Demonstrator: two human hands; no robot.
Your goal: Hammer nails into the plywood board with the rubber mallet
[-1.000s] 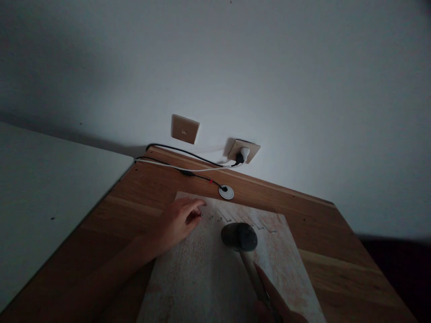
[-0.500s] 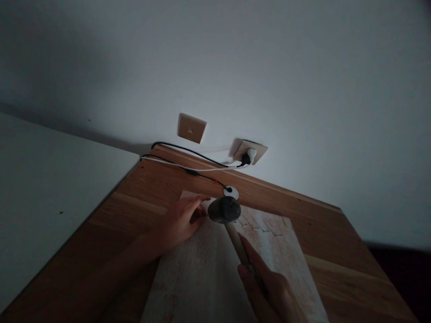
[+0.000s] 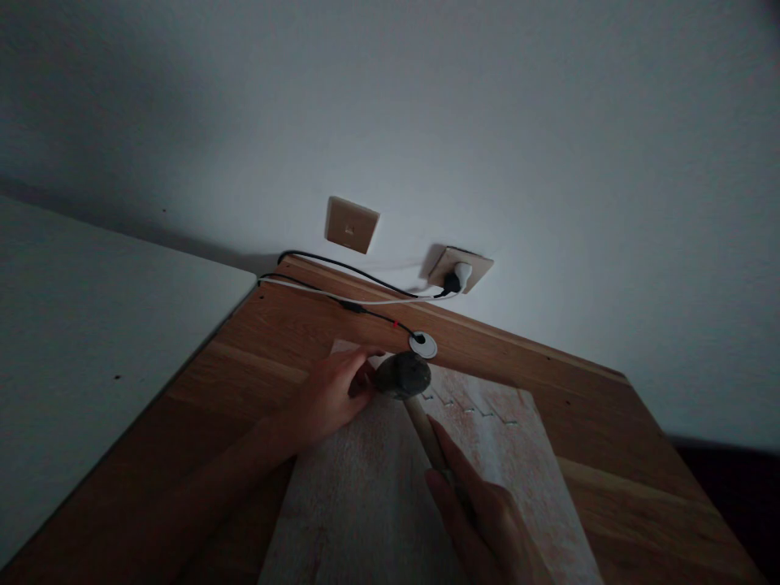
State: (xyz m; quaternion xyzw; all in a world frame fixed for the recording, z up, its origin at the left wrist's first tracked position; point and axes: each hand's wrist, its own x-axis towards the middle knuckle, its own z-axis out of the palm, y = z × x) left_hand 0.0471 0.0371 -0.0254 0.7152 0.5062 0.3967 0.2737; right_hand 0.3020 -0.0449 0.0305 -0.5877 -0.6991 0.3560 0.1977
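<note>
A mallet with a dark, rounded head [image 3: 402, 375] and a pale wooden handle [image 3: 428, 436] is in my right hand [image 3: 481, 520], which grips the handle low down. Its head is right next to the fingers of my left hand [image 3: 332, 396]. Those fingers are curled and pinched on the far part of a pale, orange-flecked wooden board [image 3: 366, 504]. Whether they hold something small is hidden. Several small nails [image 3: 469, 406] stand in a row near the board's far edge.
The board lies on an oak tabletop [image 3: 487, 349] against a wall. A white panel [image 3: 103, 325] adjoins the table at the left. Black and white cables [image 3: 359, 296] run along the far edge from a wall socket [image 3: 460, 270] to a white grommet [image 3: 422, 344].
The mallet head has swung from over the board's middle up and left, to beside my left fingers. My right hand has come further into view. My left hand has barely moved.
</note>
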